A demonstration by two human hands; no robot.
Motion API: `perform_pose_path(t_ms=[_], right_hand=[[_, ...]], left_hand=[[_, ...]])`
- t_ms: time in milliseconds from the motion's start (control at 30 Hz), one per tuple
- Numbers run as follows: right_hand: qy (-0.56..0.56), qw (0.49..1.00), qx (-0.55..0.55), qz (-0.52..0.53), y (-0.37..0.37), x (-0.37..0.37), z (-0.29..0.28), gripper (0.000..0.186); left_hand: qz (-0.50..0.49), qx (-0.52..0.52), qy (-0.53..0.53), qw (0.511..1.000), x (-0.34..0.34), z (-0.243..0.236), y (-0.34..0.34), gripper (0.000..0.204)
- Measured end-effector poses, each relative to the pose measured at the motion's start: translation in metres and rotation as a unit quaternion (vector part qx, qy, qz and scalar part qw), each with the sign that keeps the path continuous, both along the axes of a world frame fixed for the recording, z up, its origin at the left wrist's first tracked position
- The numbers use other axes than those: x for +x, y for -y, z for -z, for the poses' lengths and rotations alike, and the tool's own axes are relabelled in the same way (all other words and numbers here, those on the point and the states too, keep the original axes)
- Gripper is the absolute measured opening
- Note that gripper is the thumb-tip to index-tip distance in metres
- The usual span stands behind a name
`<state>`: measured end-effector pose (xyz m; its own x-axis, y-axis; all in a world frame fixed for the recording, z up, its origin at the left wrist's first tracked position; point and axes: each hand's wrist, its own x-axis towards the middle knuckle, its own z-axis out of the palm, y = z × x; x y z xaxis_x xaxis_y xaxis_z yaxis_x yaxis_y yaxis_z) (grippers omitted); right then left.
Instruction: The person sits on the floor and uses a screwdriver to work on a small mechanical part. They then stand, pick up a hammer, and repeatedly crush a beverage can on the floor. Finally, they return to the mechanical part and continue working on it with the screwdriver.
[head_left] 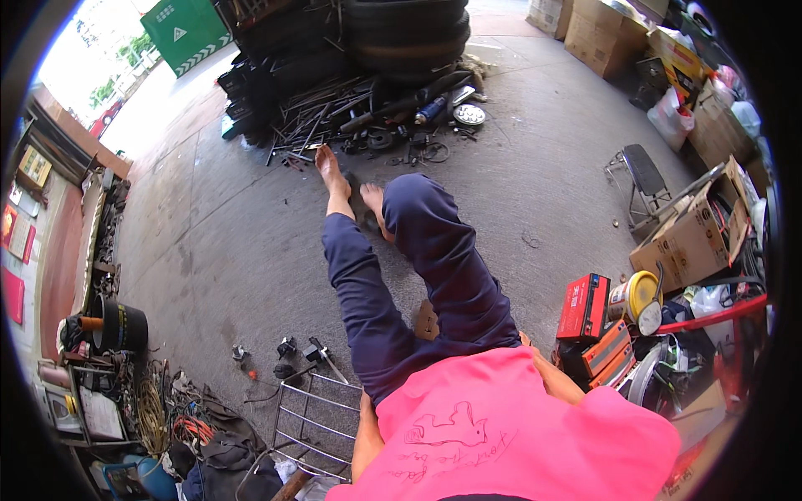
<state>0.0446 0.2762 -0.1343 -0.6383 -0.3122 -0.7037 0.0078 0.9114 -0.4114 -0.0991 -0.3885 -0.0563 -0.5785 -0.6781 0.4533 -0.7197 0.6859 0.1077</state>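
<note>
Tyres (407,35) stand toward the far edge of the floor (251,259), a rack (336,381) beside the left hand (365,406); both hands' fingers: cannot tell.

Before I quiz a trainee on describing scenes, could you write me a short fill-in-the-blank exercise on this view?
1. The silver metal-bar rack is beside the person's ____ forearm.
2. The person's feet are ____, without shoes.
3. The metal-legged stool with a black seat stands toward the picture's ____ edge.
4. The person's loose cloth shirt, bearing a line drawing, is bright ____.

Missing words: left; bare; right; pink.
</note>
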Motion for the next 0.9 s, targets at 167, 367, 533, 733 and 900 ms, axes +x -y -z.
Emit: perform_pose_path(t_ms=[167, 367, 533, 733, 900], right_hand=[[-0.008, 0.999, 0.014, 0.029, -0.022, 0.005, 0.005, 0.044], [-0.026, 0.997, 0.009, 0.067, -0.048, 0.015, 0.006, 0.045], [-0.036, 0.998, -0.035, 0.047, -0.012, 0.021, 0.016, 0.045], [-0.033, 0.999, -0.023, 0.025, 0.002, 0.011, 0.013, 0.045], [-0.026, 1.000, -0.006, -0.011, 0.009, 0.005, 0.013, 0.045]], left_hand=[[0.049, 0.193, -0.001, 0.980, 0.080, 0.043, -0.099, 0.068], [0.044, 0.452, -0.028, 0.891, 0.300, 0.091, -0.279, 0.064], [-0.069, 0.597, -0.023, 0.799, 0.429, 0.099, -0.345, 0.060], [-0.105, 0.666, -0.030, 0.737, 0.441, 0.101, -0.370, 0.056], [-0.109, 0.679, -0.043, 0.724, 0.439, 0.094, -0.365, 0.053]])
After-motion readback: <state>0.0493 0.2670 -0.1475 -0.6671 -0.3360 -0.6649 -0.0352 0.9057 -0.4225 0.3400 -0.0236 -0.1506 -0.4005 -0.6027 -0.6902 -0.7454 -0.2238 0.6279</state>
